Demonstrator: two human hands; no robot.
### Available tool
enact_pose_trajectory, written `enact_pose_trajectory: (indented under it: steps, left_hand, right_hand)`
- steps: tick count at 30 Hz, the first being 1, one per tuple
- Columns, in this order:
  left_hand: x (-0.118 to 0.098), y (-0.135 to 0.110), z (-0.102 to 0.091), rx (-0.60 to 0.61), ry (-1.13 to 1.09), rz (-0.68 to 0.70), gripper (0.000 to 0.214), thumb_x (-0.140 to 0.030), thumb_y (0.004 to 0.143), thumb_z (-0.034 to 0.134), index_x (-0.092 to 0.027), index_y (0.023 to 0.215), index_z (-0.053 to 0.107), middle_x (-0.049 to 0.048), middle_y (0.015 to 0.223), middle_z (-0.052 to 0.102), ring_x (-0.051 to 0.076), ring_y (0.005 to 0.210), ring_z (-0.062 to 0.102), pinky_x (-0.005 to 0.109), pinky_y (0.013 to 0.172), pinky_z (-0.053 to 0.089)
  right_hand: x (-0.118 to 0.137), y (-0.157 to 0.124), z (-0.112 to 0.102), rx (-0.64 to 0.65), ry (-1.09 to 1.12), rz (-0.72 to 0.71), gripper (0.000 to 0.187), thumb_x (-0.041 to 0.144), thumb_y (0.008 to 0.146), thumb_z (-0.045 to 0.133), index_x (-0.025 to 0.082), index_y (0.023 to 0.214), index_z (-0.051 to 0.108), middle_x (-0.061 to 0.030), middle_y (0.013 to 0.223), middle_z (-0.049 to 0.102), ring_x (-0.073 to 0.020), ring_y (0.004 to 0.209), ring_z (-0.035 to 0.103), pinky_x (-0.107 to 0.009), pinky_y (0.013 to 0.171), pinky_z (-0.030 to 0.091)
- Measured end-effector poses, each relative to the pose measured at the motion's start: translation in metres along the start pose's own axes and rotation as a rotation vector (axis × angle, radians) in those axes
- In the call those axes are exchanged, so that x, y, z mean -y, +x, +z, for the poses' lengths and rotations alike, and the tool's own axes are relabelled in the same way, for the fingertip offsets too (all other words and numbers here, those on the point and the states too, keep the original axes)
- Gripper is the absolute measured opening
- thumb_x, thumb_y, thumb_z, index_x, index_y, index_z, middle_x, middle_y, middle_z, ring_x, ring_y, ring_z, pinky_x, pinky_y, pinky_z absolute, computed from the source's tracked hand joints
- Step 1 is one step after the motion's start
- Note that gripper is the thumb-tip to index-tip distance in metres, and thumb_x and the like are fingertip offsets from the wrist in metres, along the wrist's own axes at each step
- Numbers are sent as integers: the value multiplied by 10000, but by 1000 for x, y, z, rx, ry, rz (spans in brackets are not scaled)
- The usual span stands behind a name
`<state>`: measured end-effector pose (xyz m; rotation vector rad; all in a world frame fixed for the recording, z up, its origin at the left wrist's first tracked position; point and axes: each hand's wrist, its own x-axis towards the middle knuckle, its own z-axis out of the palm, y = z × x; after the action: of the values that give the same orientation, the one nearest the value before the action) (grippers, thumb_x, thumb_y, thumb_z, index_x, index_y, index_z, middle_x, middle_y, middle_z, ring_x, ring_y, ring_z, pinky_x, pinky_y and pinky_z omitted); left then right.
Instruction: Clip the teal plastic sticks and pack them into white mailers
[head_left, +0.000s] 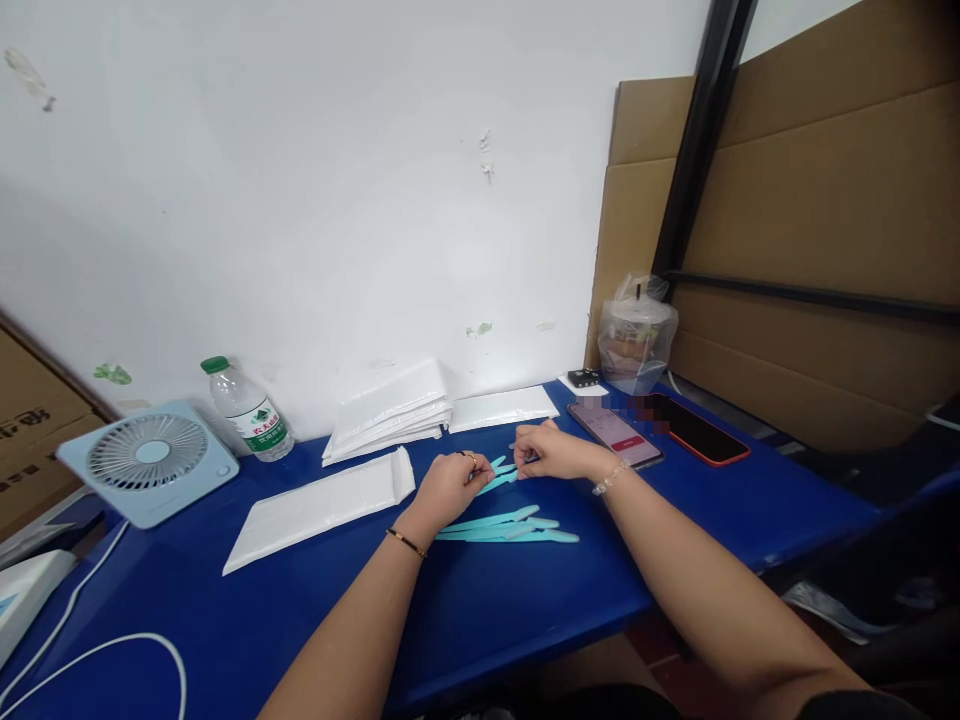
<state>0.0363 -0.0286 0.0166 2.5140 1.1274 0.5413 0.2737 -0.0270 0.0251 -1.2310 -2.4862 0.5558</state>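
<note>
Both hands meet over the blue table [525, 610]. My left hand [450, 487] is closed, with a ring on one finger, and pinches one end of a thin light-blue stick [501, 472]. My right hand [551, 451] is closed on the other end of the same stick. Just in front of my hands lie several more light-blue sticks [510, 527] in a loose bundle on the table. A white padded mailer [322, 505] lies flat to the left of my left hand.
A stack of white mailers [390, 410] and a single one [502, 408] sit by the wall. Two phones [615, 432] [701, 430] and a bagged drink cup [636, 335] stand at right. A small fan [150, 460], a water bottle [247, 410] and white cables [97, 650] are at left.
</note>
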Motion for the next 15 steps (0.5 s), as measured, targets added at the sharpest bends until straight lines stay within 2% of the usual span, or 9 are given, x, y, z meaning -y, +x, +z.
enact_pose_trajectory:
  steps: [2,5,8,11,15]
  left_hand:
    - [1,0,-1,-10,13,-26,229,-329,872,453,-210,803,636,3,769,637,145,713,558,248,650,390]
    - [2,2,-1,-47,2,-61,236,-345,872,442,-209,851,635,14,813,640,152,749,564,247,660,391]
    - [-1,3,0,-42,27,-44,223,-381,849,484,-224,868,641,6,817,632,155,761,557,245,656,378]
    - [0,2,0,-16,30,-65,185,-348,832,505,-218,804,634,-5,762,623,141,694,539,240,621,360]
    - [10,0,0,36,-15,-168,208,-365,823,503,-207,784,633,-4,721,609,139,661,529,238,574,349]
  right_hand:
    - [-5,-2,-4,-43,-9,44,168,362,756,665,194,741,658,-8,847,571,-159,792,522,-332,861,271]
    - [-12,-2,-8,-75,-5,104,182,377,745,669,196,738,658,-8,846,586,-159,780,529,-327,857,284]
    - [-14,-1,-7,-46,39,61,206,404,744,662,199,751,666,-9,840,585,-156,782,533,-297,809,317]
    - [-15,-1,-7,-42,54,35,206,409,739,663,203,756,669,-7,841,588,-151,774,531,-284,783,326]
    - [-20,-6,-12,-58,11,159,195,396,722,678,201,724,665,1,835,602,-152,750,540,-317,846,297]
